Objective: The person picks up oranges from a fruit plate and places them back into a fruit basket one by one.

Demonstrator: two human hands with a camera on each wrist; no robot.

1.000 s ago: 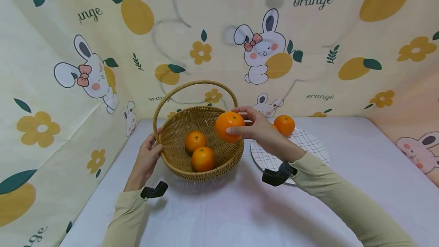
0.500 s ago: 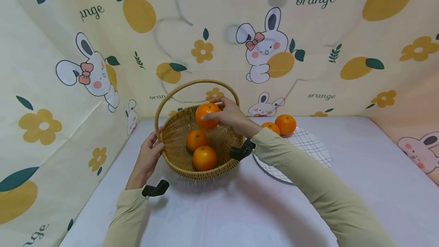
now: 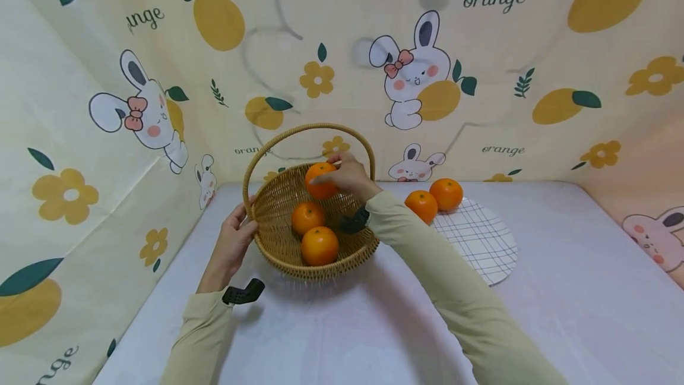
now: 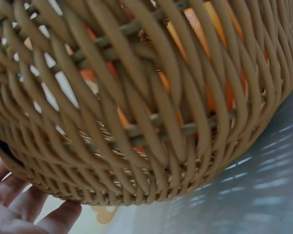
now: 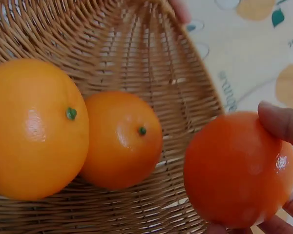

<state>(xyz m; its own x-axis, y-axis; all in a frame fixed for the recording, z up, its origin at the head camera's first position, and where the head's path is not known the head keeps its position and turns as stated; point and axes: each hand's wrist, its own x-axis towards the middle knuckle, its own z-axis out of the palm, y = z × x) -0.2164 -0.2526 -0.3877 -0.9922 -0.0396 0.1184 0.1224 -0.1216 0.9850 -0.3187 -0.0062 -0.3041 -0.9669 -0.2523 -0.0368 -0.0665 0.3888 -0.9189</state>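
A wicker basket [image 3: 278, 210] with a tall arched handle tilts toward me on the table. My left hand [image 3: 234, 242] grips its left rim near the foot of the handle; the left wrist view shows the fingers [image 4: 63, 217] at the woven edge. Over the far part of the basket, my right hand [image 3: 350, 177] holds an orange [image 3: 320, 180] between thumb and fingers. Below it, two more oranges, a rear one [image 3: 307, 217] and a front one [image 3: 319, 246], lie touching inside the basket. Whether the held orange touches the wicker I cannot tell.
Right of the basket, a round white plate with a grid pattern [image 3: 481, 242] lies on the white-covered table [image 3: 331, 337]. Two oranges, one nearer [image 3: 422, 205] and one farther [image 3: 446, 194], sit at its far left. A printed cloth [image 3: 342, 76] hangs behind; my right sleeve partly covers the plate.
My right hand has carried the orange leftward from the basket's right rim to over its far inside, then slightly lower. My left hand keeps its grip on the rim.
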